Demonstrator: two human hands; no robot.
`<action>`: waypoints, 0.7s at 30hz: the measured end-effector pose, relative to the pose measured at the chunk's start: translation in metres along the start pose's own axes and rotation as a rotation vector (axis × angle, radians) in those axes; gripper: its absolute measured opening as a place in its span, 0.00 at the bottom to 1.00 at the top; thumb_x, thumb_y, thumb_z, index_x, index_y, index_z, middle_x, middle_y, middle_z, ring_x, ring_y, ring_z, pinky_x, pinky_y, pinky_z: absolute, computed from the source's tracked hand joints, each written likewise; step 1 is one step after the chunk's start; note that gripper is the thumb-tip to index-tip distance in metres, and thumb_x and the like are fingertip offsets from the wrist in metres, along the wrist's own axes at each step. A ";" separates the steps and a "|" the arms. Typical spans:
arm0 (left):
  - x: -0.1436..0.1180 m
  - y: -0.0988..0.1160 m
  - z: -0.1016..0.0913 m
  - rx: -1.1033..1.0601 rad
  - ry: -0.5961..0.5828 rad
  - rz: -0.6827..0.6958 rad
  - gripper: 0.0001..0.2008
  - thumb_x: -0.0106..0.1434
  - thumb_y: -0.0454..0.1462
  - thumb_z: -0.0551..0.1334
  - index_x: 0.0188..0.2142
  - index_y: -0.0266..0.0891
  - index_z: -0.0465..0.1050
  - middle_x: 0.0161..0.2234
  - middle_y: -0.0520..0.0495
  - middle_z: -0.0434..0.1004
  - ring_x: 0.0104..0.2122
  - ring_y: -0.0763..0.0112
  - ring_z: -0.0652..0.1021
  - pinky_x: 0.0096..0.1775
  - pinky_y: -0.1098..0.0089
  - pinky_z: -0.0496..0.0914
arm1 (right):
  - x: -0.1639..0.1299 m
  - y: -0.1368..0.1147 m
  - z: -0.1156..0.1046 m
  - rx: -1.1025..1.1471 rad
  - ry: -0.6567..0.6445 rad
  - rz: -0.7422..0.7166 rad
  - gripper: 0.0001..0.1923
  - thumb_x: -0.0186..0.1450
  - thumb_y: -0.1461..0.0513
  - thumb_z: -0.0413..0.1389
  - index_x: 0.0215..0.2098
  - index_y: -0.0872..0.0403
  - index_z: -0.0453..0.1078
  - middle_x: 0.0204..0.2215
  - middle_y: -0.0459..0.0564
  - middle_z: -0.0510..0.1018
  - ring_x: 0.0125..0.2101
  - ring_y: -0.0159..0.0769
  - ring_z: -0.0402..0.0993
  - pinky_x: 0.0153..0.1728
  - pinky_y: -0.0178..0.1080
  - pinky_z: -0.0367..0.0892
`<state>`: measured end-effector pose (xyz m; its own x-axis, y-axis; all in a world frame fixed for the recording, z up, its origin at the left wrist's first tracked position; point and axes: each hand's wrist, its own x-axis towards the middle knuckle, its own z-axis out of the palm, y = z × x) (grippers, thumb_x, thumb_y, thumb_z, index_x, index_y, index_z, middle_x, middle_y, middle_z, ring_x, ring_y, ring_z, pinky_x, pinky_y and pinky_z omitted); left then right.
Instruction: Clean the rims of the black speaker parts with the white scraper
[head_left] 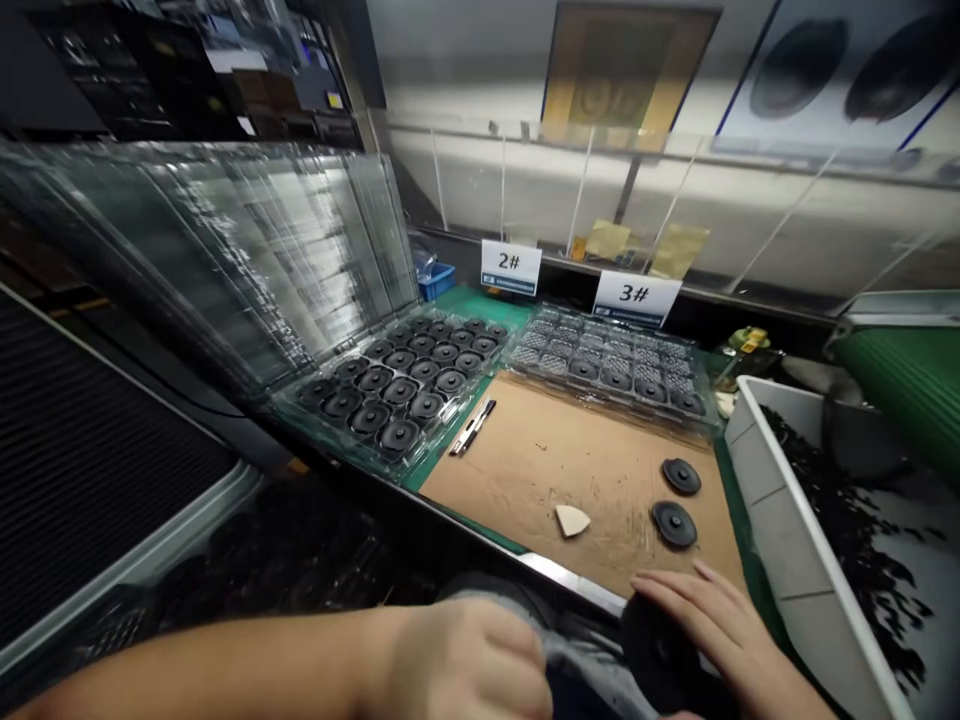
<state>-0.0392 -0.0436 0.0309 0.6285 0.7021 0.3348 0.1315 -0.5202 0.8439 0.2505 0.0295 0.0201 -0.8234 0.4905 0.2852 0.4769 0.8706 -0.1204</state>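
My left hand (472, 655) is curled into a fist at the bottom of the view, below the table's front edge. Whatever its fingers hold, if anything, is hidden. To its right, my right hand (712, 625) grips a black round disc-like part (660, 645) near the table edge, with fingers laid over its rim. Two similar black discs with raised centres, an upper one (681, 476) and a lower one (674, 525), lie on the brown cardboard sheet (517, 480). A cream-coloured wedge-shaped piece (572, 520) rests on the cardboard, left of those discs.
A craft knife (473, 428) lies at the cardboard's left edge. Clear trays of black discs stand left (401, 390) and behind (615, 360), near the 2# and 3# signs. A white bin (795, 540) with black scraps borders the right. Stacked clear trays (225, 260) lean at left.
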 end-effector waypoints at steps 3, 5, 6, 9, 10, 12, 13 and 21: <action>0.008 -0.036 0.012 -0.249 0.132 -0.285 0.24 0.58 0.40 0.64 0.54 0.52 0.65 0.47 0.44 0.75 0.45 0.61 0.75 0.47 0.62 0.68 | -0.002 -0.009 0.042 0.200 0.012 0.209 0.38 0.54 0.47 0.61 0.59 0.48 0.57 0.54 0.53 0.69 0.51 0.47 0.69 0.46 0.42 0.70; 0.012 -0.055 0.030 -0.655 0.349 -0.565 0.34 0.55 0.46 0.66 0.59 0.52 0.56 0.53 0.42 0.68 0.49 0.59 0.73 0.50 0.59 0.67 | 0.006 -0.017 0.060 0.341 0.024 0.327 0.37 0.55 0.47 0.60 0.59 0.47 0.57 0.57 0.54 0.65 0.54 0.48 0.66 0.48 0.45 0.70; 0.014 -0.063 0.039 -0.860 0.385 -0.648 0.37 0.52 0.49 0.67 0.59 0.51 0.56 0.53 0.41 0.67 0.50 0.58 0.73 0.50 0.58 0.66 | 0.011 -0.019 0.067 0.413 0.024 0.370 0.36 0.55 0.48 0.60 0.59 0.46 0.57 0.58 0.55 0.63 0.55 0.49 0.64 0.49 0.45 0.69; 0.024 -0.078 0.059 -1.199 0.405 -0.773 0.36 0.50 0.48 0.69 0.56 0.45 0.60 0.51 0.39 0.69 0.49 0.56 0.74 0.47 0.62 0.67 | 0.025 -0.020 0.080 0.639 0.000 0.431 0.35 0.56 0.49 0.60 0.58 0.45 0.57 0.59 0.54 0.60 0.56 0.47 0.62 0.51 0.45 0.68; 0.028 -0.081 0.061 -1.252 0.421 -0.792 0.35 0.50 0.47 0.69 0.55 0.45 0.61 0.51 0.39 0.70 0.48 0.56 0.75 0.45 0.64 0.68 | 0.029 -0.018 0.083 0.701 -0.014 0.445 0.35 0.56 0.49 0.60 0.59 0.45 0.56 0.59 0.54 0.60 0.57 0.46 0.62 0.52 0.44 0.67; 0.035 -0.087 0.059 -1.340 0.466 -0.807 0.34 0.50 0.45 0.70 0.55 0.44 0.62 0.51 0.38 0.69 0.46 0.55 0.76 0.38 0.70 0.70 | 0.035 -0.011 0.089 0.777 -0.045 0.484 0.35 0.56 0.49 0.60 0.59 0.44 0.55 0.58 0.54 0.59 0.57 0.45 0.60 0.53 0.44 0.66; 0.037 -0.090 0.056 -1.372 0.488 -0.814 0.35 0.50 0.45 0.70 0.55 0.44 0.62 0.51 0.37 0.69 0.46 0.55 0.76 0.36 0.71 0.70 | 0.038 -0.008 0.091 0.791 -0.065 0.499 0.35 0.56 0.50 0.60 0.59 0.44 0.55 0.58 0.53 0.58 0.58 0.45 0.59 0.54 0.44 0.65; 0.039 -0.120 0.023 -1.475 0.795 -0.752 0.32 0.57 0.40 0.65 0.58 0.48 0.54 0.56 0.38 0.65 0.48 0.50 0.75 0.50 0.55 0.67 | 0.057 0.019 0.115 0.643 -0.036 0.582 0.28 0.65 0.51 0.49 0.62 0.42 0.52 0.59 0.52 0.58 0.57 0.48 0.55 0.55 0.55 0.58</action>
<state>-0.0132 0.0348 -0.0670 0.2351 0.8223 -0.5182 -0.7966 0.4685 0.3820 0.1770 0.0788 -0.0754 -0.5173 0.8556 -0.0177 0.5680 0.3278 -0.7549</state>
